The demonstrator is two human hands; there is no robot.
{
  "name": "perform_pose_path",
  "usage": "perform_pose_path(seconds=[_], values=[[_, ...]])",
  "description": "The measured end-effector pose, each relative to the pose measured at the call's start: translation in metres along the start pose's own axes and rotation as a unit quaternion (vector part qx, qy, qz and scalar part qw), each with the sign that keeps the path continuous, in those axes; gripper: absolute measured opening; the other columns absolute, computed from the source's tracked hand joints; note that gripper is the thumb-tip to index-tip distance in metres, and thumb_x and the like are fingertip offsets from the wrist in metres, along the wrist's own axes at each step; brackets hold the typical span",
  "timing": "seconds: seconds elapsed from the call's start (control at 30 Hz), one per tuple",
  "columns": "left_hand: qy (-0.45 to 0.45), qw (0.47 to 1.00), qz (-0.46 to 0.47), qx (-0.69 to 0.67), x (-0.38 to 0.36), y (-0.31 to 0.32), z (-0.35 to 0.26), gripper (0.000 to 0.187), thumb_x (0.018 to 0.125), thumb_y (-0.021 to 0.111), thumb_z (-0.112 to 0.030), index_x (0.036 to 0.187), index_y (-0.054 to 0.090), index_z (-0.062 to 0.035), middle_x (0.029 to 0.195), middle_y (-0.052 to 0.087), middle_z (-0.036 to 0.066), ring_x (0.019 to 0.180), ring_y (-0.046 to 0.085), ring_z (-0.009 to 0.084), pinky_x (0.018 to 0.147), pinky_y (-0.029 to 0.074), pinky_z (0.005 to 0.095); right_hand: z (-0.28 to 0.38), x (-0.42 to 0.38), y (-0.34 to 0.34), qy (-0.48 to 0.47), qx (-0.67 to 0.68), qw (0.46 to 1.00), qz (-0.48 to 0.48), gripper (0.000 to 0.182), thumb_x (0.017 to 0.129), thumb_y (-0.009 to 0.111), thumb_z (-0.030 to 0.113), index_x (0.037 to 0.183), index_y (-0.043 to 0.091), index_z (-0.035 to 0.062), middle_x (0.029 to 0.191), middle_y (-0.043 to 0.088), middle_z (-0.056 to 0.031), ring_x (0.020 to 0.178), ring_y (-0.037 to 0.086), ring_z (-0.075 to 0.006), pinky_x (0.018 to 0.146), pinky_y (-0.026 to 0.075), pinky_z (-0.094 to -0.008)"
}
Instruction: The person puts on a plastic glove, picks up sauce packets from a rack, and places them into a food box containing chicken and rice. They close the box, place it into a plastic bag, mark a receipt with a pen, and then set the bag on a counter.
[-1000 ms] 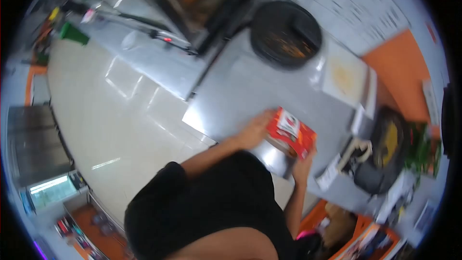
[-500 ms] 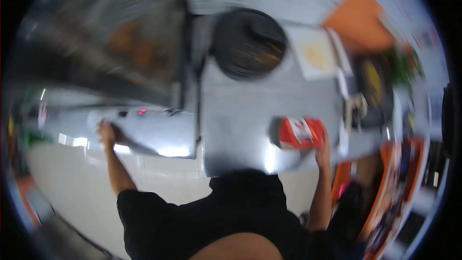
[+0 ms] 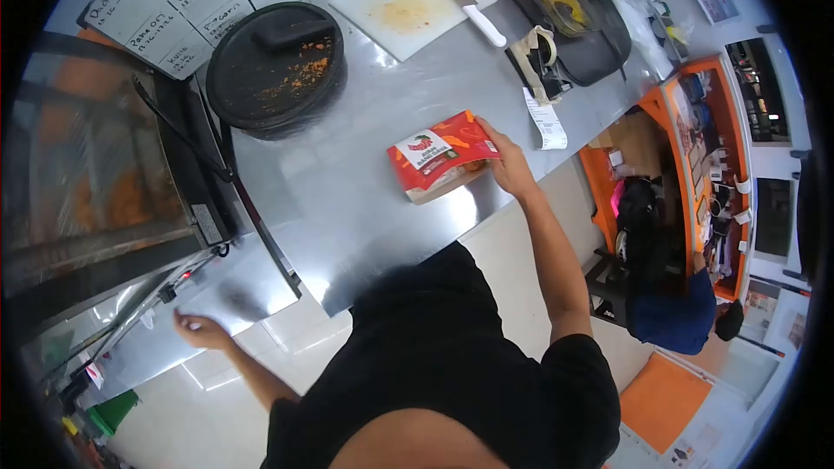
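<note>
One red box (image 3: 443, 156) — in right hand (image 3: 511, 165); left hand (image 3: 201, 331) well apart.

Bright, cool light overall; white glare on the front edge of the metal table (image 3: 373, 226); streaked reflections on the floor (image 3: 304, 330); wide-lens curving bends the edges, corners black; the box (image 3: 443, 156) looks fairly sharp.

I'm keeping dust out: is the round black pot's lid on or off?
On: the black lid covers the pot, its raised handle on top and orange crumbs scattered over it.
</note>
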State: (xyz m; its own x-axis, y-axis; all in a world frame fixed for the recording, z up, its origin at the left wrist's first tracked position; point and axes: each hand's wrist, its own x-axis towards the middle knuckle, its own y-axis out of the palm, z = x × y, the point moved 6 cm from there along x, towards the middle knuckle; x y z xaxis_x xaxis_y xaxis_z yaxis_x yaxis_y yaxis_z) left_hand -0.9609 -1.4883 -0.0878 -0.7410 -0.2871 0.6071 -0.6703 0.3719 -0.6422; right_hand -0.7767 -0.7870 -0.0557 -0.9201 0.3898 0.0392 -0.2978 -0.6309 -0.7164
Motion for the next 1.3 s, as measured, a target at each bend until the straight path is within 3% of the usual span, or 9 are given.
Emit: perform_pose_path(seconds=[0.07, 0.17, 0.2, 0.3, 0.5, 0.63, 1.07, 1.13, 1.3], values=[[0.129, 0.986, 0.034, -0.099, -0.065, 0.006, -0.121, 0.029, 0.09, 0.055, 0.0, 0.118, 0.061, 0.0026, 0.117, 0.066, 0.018, 0.103, 0.064, 0.0297, 0.087, 0.052, 0.0371, -0.002, -0.002, 0.0, -0.002, 0.034, 0.999, -0.01, 0.068, 0.084, 0.044, -0.005, 0.15, 0.038, 0.0121, 0.134, 0.055, -0.0256, 0.122, 0.054, -0.0404, 0.107, 0.04, -0.0396], [0.103, 0.895, 0.317, -0.297, -0.156, 0.049, -0.31, 0.052, 0.091, 0.064, -0.011, 0.139, 0.047, -0.0001, 0.137, 0.054, 0.019, 0.125, 0.054, 0.0301, 0.104, 0.042, 0.04, -0.001, -0.006, 0.005, 0.007, 0.045, 0.999, -0.011, 0.06, 0.088, 0.046, 0.005, 0.148, 0.039, 0.0072, 0.134, 0.054, -0.0237, 0.121, 0.052, -0.0413, 0.104, 0.042, -0.0436], [-0.036, 0.811, 0.39, -0.434, -0.172, 0.056, -0.364, 0.062, 0.092, 0.065, -0.013, 0.146, 0.038, -0.0007, 0.141, 0.051, 0.019, 0.127, 0.052, 0.0314, 0.107, 0.039, 0.0404, -0.001, -0.004, 0.006, -0.004, 0.051, 0.999, -0.006, 0.06, 0.088, 0.046, 0.005, 0.148, 0.039, 0.0072, 0.134, 0.054, -0.0237, 0.121, 0.052, -0.0413, 0.104, 0.042, -0.0436], [0.009, 0.783, 0.436, -0.444, -0.198, 0.083, -0.436, 0.065, 0.091, 0.063, -0.009, 0.149, 0.034, -0.0014, 0.135, 0.057, 0.02, 0.123, 0.056, 0.0296, 0.103, 0.043, 0.0371, 0.0, -0.005, 0.001, -0.055, 0.018, 0.998, -0.038, 0.063, 0.085, 0.048, -0.001, 0.148, 0.038, 0.0043, 0.122, 0.058, -0.0293, 0.113, 0.057, -0.0441, 0.1, 0.044, -0.0431], [-0.111, 0.852, 0.44, -0.262, -0.207, 0.096, -0.46, 0.057, 0.089, 0.048, 0.002, 0.145, 0.041, -0.0023, 0.12, 0.064, 0.026, 0.109, 0.066, 0.036, 0.091, 0.05, 0.0348, -0.001, -0.002, -0.003, -0.064, 0.024, 0.998, 0.0, 0.061, 0.087, 0.053, 0.004, 0.145, 0.038, -0.0034, 0.116, 0.06, -0.0302, 0.104, 0.059, -0.0445, 0.091, 0.049, -0.0474], [-0.027, 0.888, 0.379, -0.259, -0.235, 0.117, -0.425, 0.058, 0.088, 0.046, 0.003, 0.145, 0.041, -0.0043, 0.12, 0.063, 0.027, 0.107, 0.065, 0.0399, 0.09, 0.05, 0.0374, -0.007, -0.003, -0.001, -0.109, 0.05, 0.993, -0.017, 0.061, 0.085, 0.052, 0.003, 0.144, 0.037, -0.0057, 0.116, 0.061, -0.0296, 0.103, 0.059, -0.0454, 0.091, 0.049, -0.0472], [0.125, 0.766, 0.553, -0.303, -0.206, 0.08, -0.448, 0.073, 0.094, 0.056, -0.012, 0.154, 0.017, -0.0039, 0.141, 0.048, 0.025, 0.128, 0.049, 0.0382, 0.11, 0.035, 0.0394, -0.03, -0.011, 0.005, -0.146, 0.016, 0.974, 0.171, 0.073, 0.088, 0.053, 0.02, 0.149, 0.022, -0.005, 0.149, 0.031, -0.0316, 0.141, 0.025, -0.0483, 0.114, 0.024, -0.0536], [0.039, 0.677, 0.628, -0.382, -0.205, 0.075, -0.457, 0.069, 0.098, 0.051, -0.015, 0.154, 0.012, -0.0013, 0.146, 0.042, 0.024, 0.133, 0.045, 0.0344, 0.113, 0.032, 0.0387, -0.034, -0.009, -0.005, -0.075, 0.09, 0.966, 0.231, 0.07, 0.09, 0.05, 0.022, 0.149, 0.022, -0.0048, 0.15, 0.029, -0.0317, 0.142, 0.022, -0.0475, 0.115, 0.02, -0.0541], [-0.088, 0.739, 0.555, -0.371, -0.223, 0.102, -0.45, 0.06, 0.102, 0.041, -0.014, 0.153, 0.013, 0.0027, 0.151, 0.034, 0.024, 0.141, 0.034, 0.031, 0.116, 0.026, 0.0386, -0.039, -0.014, 0.023, 0.007, 0.124, 0.978, 0.17, 0.065, 0.098, 0.044, 0.028, 0.15, 0.021, -0.0042, 0.151, 0.027, -0.0313, 0.145, 0.018, -0.0447, 0.116, 0.015, -0.0548]])
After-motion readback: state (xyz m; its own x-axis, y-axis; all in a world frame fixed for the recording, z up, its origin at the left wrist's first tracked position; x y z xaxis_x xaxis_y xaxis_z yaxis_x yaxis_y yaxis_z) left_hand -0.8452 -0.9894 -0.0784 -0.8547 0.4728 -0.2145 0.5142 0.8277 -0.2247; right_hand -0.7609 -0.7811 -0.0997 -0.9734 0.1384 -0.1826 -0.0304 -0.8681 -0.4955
